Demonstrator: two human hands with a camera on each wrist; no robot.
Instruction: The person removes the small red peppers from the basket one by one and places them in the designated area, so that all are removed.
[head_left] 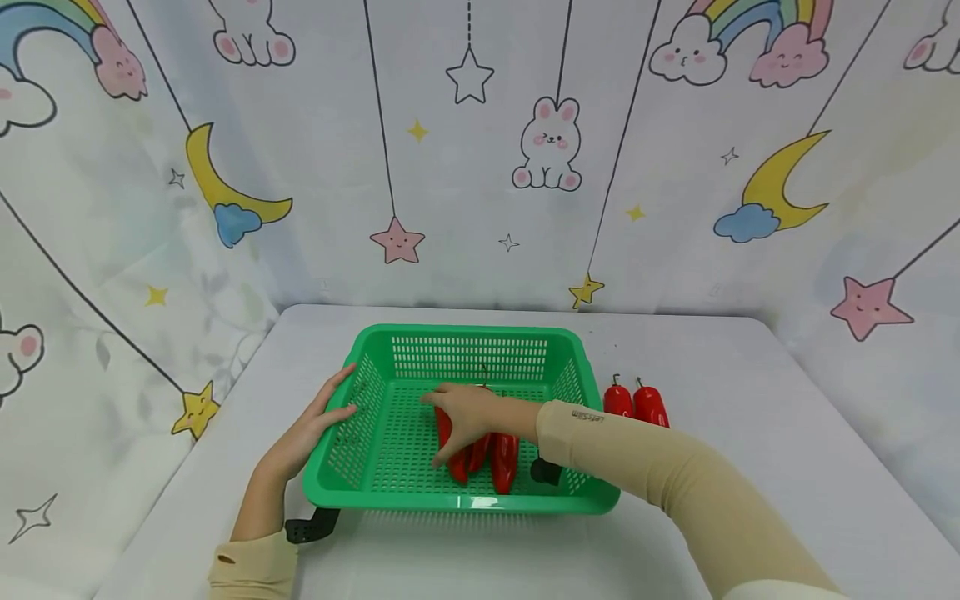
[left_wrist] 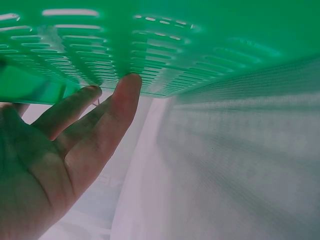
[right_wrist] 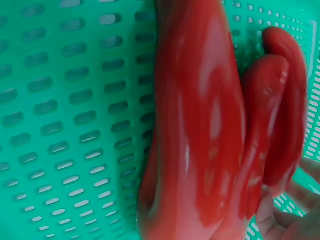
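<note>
Several glossy red chili peppers (head_left: 504, 463) lie side by side in a green plastic basket (head_left: 450, 502). Over the leftmost one, my right hand (head_left: 468, 417) reaches in with thumb and fingers spread wide. In the right wrist view its fingers (right_wrist: 280, 222) touch the lower end of the farthest pepper (right_wrist: 292, 115), and a bigger pepper (right_wrist: 197, 125) fills the middle. My left hand (head_left: 303, 437) rests at the basket's left side, fingertips near the rim. The left wrist view has those fingers (left_wrist: 107, 127) extended against the slotted outer wall.
Two more red chili peppers (head_left: 650, 406) lie on the white tabletop (head_left: 720, 375), right of the basket and partly behind my right forearm. A printed cloth (head_left: 480, 250) with cartoon stars, moons and rabbits hangs behind and beside the table.
</note>
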